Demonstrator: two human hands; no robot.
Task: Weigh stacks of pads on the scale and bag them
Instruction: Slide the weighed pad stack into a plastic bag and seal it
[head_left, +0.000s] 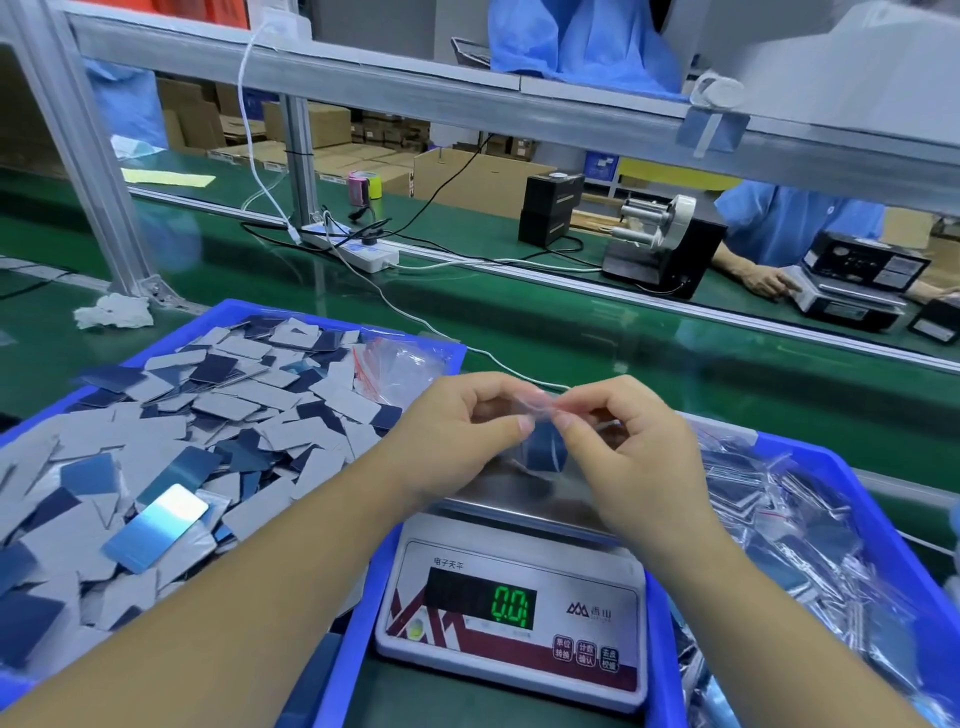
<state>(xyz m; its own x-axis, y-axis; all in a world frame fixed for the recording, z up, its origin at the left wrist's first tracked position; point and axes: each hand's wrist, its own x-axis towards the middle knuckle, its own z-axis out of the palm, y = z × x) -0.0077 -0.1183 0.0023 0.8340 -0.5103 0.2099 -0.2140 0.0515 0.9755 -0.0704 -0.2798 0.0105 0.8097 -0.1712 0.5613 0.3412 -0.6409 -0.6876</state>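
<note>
Above the scale's steel pan, my left hand (462, 421) and my right hand (623, 431) pinch the top edge of a small clear bag (540, 402). A stack of blue pads (543, 449) hangs inside that bag between my hands. The white scale (511, 618) stands below them and its green display reads 0.0. At the left, a blue tray (332, 670) holds several loose grey and blue pads (208, 431). A second blue tray (893, 525) at the right is piled with bagged pads (779, 519).
Empty clear bags with red zip lines (395, 369) lie at the left tray's far corner. A white cable (467, 348) runs to the scale from a power strip (353, 247). Across the green belt, another person's hand (769, 280) rests at a second scale (852, 299).
</note>
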